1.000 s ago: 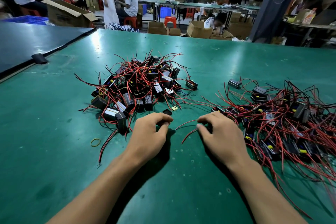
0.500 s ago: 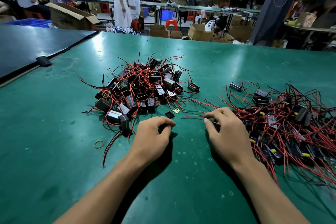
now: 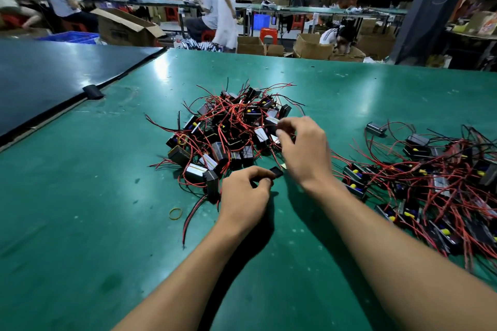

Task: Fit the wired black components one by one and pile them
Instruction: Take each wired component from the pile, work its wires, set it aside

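**benchrat:** ok so head view, where are the person's hands?

**wirenut:** Both are around the middle pile (image 3: 231, 129) of wired black components, red leads sticking out everywhere. The right hand (image 3: 304, 150) hovers over that pile's right edge, thumb and forefinger curled close together. It's blurry, so can't tell if they're pinching anything.

**benchrat:** and the other one?

**wirenut:** The left hand (image 3: 243, 196) sits on the green table (image 3: 80, 196) just in front of the pile, fingers curled in. One fingertip is right beside a small black piece (image 3: 277, 171) lying there. Can't tell if it grips something either.

**benchrat:** anything else?

**wirenut:** A second heap (image 3: 430, 177) sits well to the pile's right, a yellow rubber band (image 3: 175, 213) near its front-left, and a dark mat (image 3: 40, 80) far off to its left.
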### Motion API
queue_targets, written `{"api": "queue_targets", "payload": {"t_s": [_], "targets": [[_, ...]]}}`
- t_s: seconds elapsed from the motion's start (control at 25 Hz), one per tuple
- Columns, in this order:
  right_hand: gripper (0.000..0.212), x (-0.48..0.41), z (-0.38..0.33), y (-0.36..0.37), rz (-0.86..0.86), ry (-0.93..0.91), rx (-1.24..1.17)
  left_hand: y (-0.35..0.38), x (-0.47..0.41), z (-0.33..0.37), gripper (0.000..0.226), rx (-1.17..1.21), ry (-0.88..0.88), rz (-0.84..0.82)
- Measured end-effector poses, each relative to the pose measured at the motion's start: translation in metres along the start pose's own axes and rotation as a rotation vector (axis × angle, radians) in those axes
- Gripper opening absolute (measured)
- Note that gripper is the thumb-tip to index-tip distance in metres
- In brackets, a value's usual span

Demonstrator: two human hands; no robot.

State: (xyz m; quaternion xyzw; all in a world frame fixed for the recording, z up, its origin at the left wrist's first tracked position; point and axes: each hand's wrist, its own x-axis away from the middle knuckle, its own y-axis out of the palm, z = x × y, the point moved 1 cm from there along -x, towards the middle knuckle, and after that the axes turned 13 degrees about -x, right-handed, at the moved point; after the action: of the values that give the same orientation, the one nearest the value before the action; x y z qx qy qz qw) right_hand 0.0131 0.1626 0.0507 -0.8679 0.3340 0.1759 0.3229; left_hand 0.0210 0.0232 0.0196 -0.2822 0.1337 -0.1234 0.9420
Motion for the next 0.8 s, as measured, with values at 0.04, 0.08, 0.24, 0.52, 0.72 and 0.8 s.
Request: {"api": "queue_targets", "payload": {"t_s": [0.04,0.08,0.24,0.52,0.72,0.8], "targets": [[0.024,-0.015,0.0,0.007,0.004,0.013,0.006,0.0,-0.001,-0.001,0.02,0.0,-0.009,0.001],[0.029,-0.029,0.001,0.014,-0.023,0.03,0.028,0.0,-0.002,-0.002,0.02,0.003,-0.015,-0.001],[0.051,-0.062,0.014,0.034,-0.36,0.146,0.266,0.002,-0.003,-0.006,0.02,0.054,-0.026,0.0],[0.048,-0.063,0.011,0.011,-0.079,0.149,0.191,0.0,-0.003,-0.007,0.019,0.03,-0.012,-0.003],[0.039,-0.037,-0.024,-0.025,0.073,-0.076,0.02,-0.004,0.003,-0.001,0.017,0.345,-0.048,0.025],[0.039,-0.002,-0.031,-0.031,-0.053,-0.219,0.162,-0.005,0.001,0.002,0.029,0.495,-0.105,-0.027]]}}
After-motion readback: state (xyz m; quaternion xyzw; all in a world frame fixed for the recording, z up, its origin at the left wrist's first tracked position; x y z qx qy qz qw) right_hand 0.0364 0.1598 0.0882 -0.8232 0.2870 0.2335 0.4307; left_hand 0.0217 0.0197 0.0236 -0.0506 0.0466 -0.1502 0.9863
